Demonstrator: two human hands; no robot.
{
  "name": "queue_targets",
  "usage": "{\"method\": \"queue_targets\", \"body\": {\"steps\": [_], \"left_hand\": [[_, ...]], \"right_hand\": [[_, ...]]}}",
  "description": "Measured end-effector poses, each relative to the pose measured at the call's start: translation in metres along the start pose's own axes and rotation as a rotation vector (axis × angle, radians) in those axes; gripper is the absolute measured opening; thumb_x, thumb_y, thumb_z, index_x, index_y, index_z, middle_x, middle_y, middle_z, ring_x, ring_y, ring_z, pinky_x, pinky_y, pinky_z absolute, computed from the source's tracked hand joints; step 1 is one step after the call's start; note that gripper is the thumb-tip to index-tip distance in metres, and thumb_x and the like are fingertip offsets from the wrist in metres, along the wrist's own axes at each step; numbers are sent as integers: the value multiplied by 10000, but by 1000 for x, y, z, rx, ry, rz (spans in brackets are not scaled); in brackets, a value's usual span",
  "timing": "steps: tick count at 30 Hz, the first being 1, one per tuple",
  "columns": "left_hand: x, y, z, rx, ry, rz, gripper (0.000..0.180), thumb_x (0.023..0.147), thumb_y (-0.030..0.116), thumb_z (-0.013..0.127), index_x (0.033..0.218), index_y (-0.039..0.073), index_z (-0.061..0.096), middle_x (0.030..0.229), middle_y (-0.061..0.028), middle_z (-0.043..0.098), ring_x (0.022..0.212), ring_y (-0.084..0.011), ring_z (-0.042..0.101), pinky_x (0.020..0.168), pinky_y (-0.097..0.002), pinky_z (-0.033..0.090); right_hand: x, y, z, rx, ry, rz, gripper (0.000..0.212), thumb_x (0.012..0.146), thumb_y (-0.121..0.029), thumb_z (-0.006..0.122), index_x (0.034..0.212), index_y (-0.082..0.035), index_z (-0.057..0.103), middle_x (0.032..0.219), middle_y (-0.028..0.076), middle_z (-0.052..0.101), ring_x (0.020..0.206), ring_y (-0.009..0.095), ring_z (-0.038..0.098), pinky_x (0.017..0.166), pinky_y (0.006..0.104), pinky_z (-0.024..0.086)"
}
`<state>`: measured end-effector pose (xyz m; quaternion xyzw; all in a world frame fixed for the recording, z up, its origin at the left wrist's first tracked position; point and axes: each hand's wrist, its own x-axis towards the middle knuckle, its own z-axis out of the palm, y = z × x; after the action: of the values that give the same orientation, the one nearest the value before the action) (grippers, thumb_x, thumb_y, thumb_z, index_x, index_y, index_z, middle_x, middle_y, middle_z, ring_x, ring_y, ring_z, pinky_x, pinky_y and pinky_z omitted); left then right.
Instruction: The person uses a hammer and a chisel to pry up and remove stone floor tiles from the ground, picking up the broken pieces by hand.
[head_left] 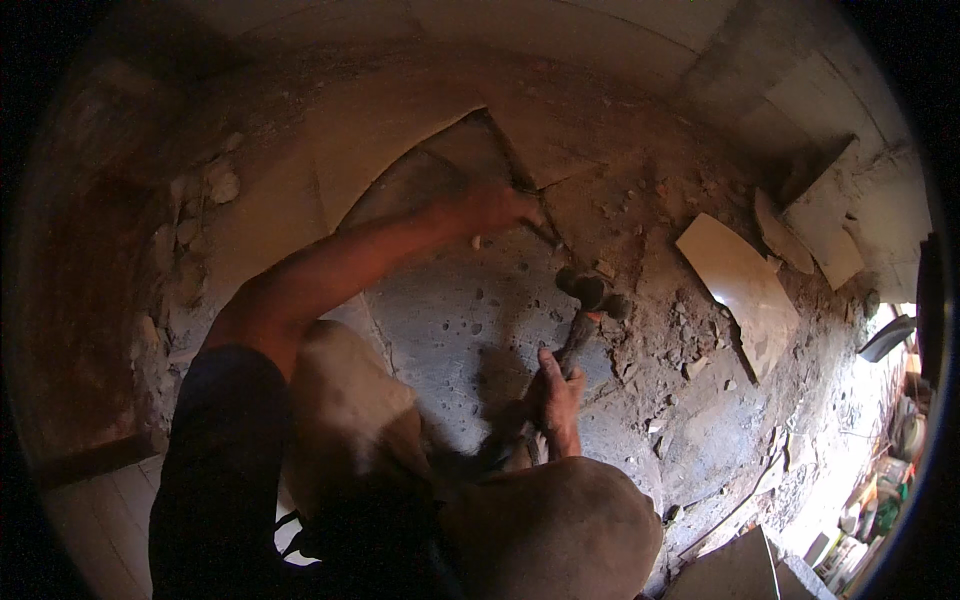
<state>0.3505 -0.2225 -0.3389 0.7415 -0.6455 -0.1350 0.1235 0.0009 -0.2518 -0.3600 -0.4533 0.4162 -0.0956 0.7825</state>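
My left hand point(505, 207) is closed around a thin dark chisel point(545, 232), near the edge of a floor tile. The hand is in shadow and slightly blurred, and the chisel's far end is hard to make out. Below it, my right hand point(560, 395) grips the handle of a hammer point(588, 290), its thumb lying along the shaft. The dark hammer head is raised just short of the chisel, with an orange patch below it. Under both hands lies bare grey floor point(455, 330) with small pits. A large tile point(420, 185) lies along its far side.
Broken tile pieces point(745, 290) lie on rubble to the right, with more against the far-right wall point(880, 210). Crumbled debris point(190, 235) lines the left side. My bent knees point(560, 530) are close below. Assorted clutter point(890, 490) stands at the bright right edge.
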Motion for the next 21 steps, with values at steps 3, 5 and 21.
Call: {"method": "queue_targets", "body": {"steps": [3, 5, 21], "left_hand": [[6, 22, -65, -186, 160, -185, 276, 937, 250, 578, 1152, 88, 639, 852, -178, 673, 797, -329, 671, 719, -466, 524], [-2, 15, -107, -235, 303, -270, 322, 963, 318, 560, 1184, 97, 641, 856, -161, 666, 784, -289, 652, 722, -444, 515], [-31, -92, -179, -95, 746, -441, 431, 997, 469, 566, 1033, 58, 692, 565, -30, 476, 548, -162, 490, 601, -397, 471]], "right_hand": [[2, -25, -35, -593, 182, -156, 227, 921, -213, 693, 813, -56, 567, 593, 25, 502, 520, 132, 484, 481, 319, 387], [13, -31, -66, -864, 147, -329, 226, 872, -219, 724, 919, -38, 597, 684, 118, 603, 628, 277, 600, 578, 396, 458], [164, -38, 243, -439, -767, -24, 735, 946, -496, 623, 1439, 17, 441, 1437, 231, 489, 1295, 355, 501, 1070, 427, 414]]}}
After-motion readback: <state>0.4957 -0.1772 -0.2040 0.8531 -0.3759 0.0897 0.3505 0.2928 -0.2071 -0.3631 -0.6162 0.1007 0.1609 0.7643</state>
